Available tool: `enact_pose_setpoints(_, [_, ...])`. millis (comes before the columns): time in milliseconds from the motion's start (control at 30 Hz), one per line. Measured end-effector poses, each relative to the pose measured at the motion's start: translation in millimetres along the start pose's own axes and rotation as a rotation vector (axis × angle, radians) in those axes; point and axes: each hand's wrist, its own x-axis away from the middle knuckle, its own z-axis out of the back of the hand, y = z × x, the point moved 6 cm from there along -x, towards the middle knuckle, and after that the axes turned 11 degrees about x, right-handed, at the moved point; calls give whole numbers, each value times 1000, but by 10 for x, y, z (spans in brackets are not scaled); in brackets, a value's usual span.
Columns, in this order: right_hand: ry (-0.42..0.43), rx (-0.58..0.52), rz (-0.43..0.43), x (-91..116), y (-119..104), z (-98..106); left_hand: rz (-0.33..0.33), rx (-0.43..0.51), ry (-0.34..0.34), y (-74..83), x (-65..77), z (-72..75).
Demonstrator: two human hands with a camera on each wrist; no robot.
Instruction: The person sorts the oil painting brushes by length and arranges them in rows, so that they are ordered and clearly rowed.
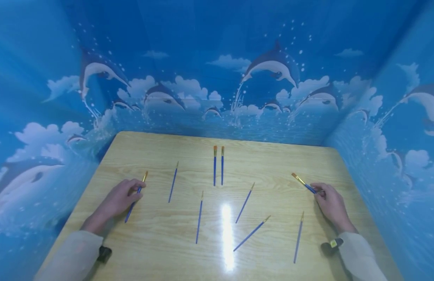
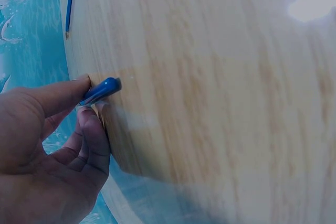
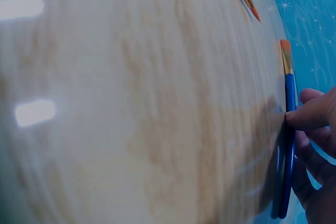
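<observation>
Left hand pinched the left paintbrush between thumb and fingers, gap narrow; blue handle, bristles pointing away from the person, handle end toward the near side. It was at the left part of the counter. Right hand pinched the right paintbrush by its blue handle, fingers narrow too, orange bristles aimed far and left, over the right part of the counter. Couldn't tell if either held brush touched the wood.

Loose ones: the flat pair, one and its neighbour, stood side by side near the far edge, nearly parallel, just apart, bristles to the far side. Five slim brushes lay scattered between the hands: one near the left hand, one left of centre, one right of centre, a slanted one and one below the right hand. A bright glare streak (lamp, probably) crossed the wood. Dolphin-print walls enclosed the far side and both flanks
</observation>
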Motion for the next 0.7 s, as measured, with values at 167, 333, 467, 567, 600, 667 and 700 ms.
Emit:
enact_pose_setpoints(167, [-4, 2, 22, -1, 0, 7, 27, 1, -8, -4, -5, -12])
enact_pose_setpoints(333, [-26, 13, 8, -25, 18, 4, 39, -6, -11, -8, -16, -15])
enact_pose_setpoints(467, [-47, 26, -7, -33, 34, -11, 33, -5, -9, -8, -20, -17])
enact_pose_setpoints(567, [-46, 27, -8, -33, 24, -17, 21, -2, -9, -3, -20, -10])
enact_pose_setpoints(600, [-45, 27, -11, -33, 20, -20, 17, 0, -8, -1, -19, -9])
enact_pose_setpoints(667, [-45, 25, -14, -33, 17, -26, 9, 0, -6, 3, -17, -6])
enact_pose_setpoints(700, [-45, 25, -16, -31, 13, -30, 4, 2, -5, 6, -15, -4])
